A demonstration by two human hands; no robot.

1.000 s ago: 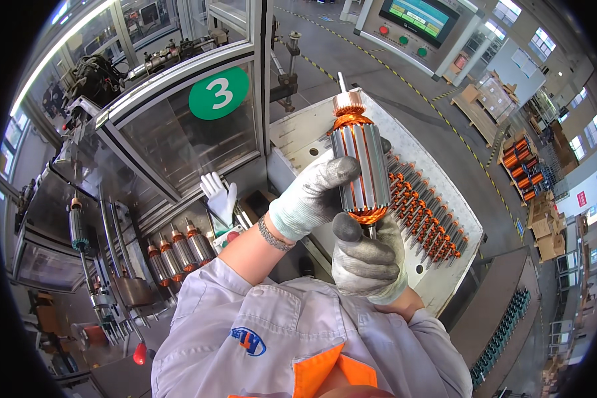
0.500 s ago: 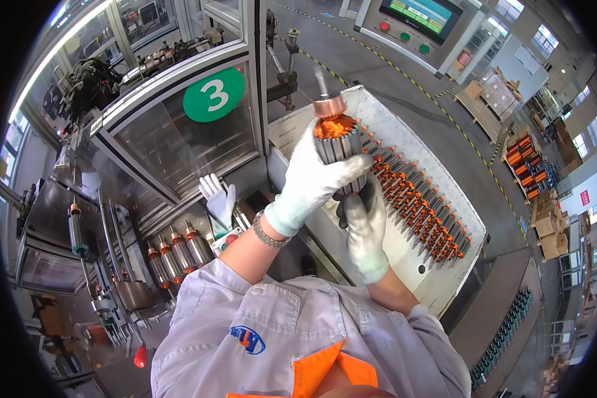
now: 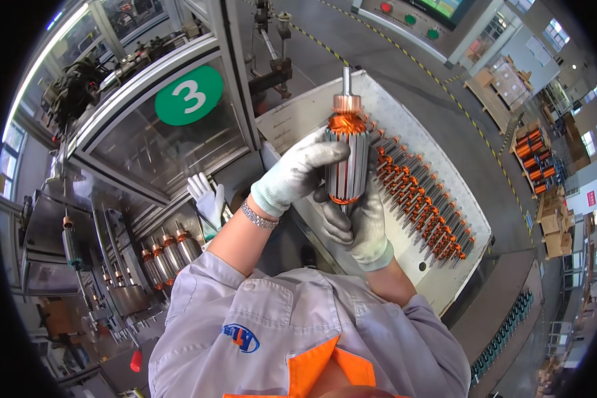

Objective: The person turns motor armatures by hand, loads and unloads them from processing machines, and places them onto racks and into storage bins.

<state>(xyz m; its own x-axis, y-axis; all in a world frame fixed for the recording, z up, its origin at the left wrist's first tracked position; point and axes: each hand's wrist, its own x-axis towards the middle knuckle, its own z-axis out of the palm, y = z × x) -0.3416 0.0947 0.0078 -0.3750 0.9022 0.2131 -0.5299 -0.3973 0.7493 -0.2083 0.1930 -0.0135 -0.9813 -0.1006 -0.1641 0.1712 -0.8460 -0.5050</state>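
A motor rotor [image 3: 347, 154] with copper windings, a steel core and a shaft pointing up is held upright in front of me. My left hand [image 3: 297, 170], in a pale glove, wraps around the core from the left. From below and behind, my right hand [image 3: 359, 222], gloved too, grips the rotor's lower end. Behind it a white tray [image 3: 444, 278] carries a row of several similar rotors [image 3: 421, 199] lying side by side.
A glass-walled machine housing [image 3: 166, 139] with a green round number sign stands at the left. Three rotors [image 3: 169, 252] stand in a feed line below it, next to a spare glove [image 3: 207, 199]. Crates of copper parts [image 3: 534, 149] sit at far right.
The rotor has been turned in my hands from tilted to upright, shaft up. My right hand shifted its grip at the lower end while the left stayed around the core.
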